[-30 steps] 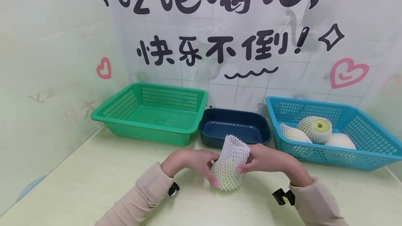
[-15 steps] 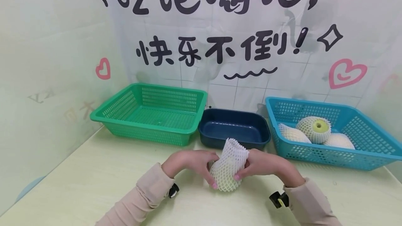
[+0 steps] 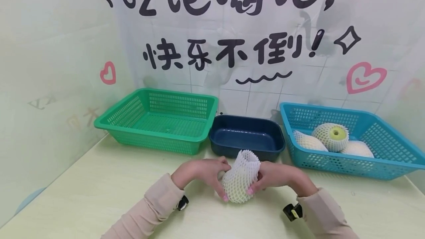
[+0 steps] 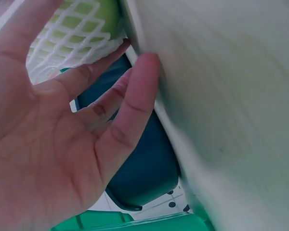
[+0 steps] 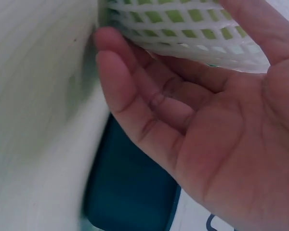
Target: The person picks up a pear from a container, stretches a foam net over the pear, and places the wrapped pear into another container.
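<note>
A green fruit in a white foam net sleeve [image 3: 239, 183] stands on the table between my two hands, the loose end of the net rising above it. From the left side my left hand [image 3: 210, 175] holds it, thumb in front and fingers behind. My right hand [image 3: 273, 176] grips the opposite side, its thumb pressed on the net. Pale green skin shows through the mesh of the foam net [image 4: 74, 33] in the left wrist view, and also through the net [image 5: 183, 24] in the right wrist view. Some fingertips are hidden behind the fruit.
Directly behind my hands stands a dark blue basin [image 3: 247, 135]. To its left is a green slotted basket [image 3: 159, 137]; to its right, a blue basket [image 3: 352, 163] with several net-wrapped fruits [image 3: 331, 137]. The pale table [image 3: 109, 191] runs back to a printed wall sheet.
The top of the foam net has come down a little and its opening looks wider. My right hand has shifted slightly down and left, while my left hand has barely moved.
</note>
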Demonstrator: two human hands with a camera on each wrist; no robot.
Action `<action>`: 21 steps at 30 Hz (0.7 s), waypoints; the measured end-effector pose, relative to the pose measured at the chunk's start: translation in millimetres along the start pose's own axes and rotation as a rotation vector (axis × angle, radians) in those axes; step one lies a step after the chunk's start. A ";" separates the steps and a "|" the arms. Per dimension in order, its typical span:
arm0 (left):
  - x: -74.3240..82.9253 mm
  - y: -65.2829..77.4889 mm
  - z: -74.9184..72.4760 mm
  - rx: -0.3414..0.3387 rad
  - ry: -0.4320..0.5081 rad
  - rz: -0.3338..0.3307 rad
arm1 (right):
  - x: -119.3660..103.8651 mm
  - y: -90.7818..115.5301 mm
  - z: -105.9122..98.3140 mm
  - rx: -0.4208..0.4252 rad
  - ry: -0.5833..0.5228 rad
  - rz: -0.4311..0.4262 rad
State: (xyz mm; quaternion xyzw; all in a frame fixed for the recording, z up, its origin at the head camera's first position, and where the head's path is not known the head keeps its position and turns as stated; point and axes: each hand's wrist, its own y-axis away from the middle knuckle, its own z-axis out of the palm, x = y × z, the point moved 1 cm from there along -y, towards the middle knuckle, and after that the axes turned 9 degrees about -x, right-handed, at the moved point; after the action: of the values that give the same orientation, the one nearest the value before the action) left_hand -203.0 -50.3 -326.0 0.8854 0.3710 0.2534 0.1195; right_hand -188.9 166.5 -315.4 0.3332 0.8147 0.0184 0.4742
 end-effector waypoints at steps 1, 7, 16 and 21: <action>-0.7 -0.8 0.6 -0.003 0.005 0.001 | 1.6 -0.6 0.5 -0.011 -0.011 -0.006; -4.5 -5.8 4.2 0.001 0.026 0.059 | 6.0 -1.1 1.2 -0.061 -0.004 -0.105; -7.3 -0.9 -8.4 -0.023 0.512 0.266 | -8.8 22.9 -17.0 0.078 -0.077 -0.056; -7.0 4.6 -22.9 0.004 0.719 0.391 | -23.0 35.5 -26.2 0.245 -0.058 -0.135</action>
State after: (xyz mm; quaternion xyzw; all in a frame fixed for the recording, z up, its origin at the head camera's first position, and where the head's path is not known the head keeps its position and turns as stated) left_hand -216.7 -57.9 -307.4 0.7945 0.2144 0.5639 -0.0697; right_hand -183.2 188.7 -271.2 0.3337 0.8172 -0.1230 0.4535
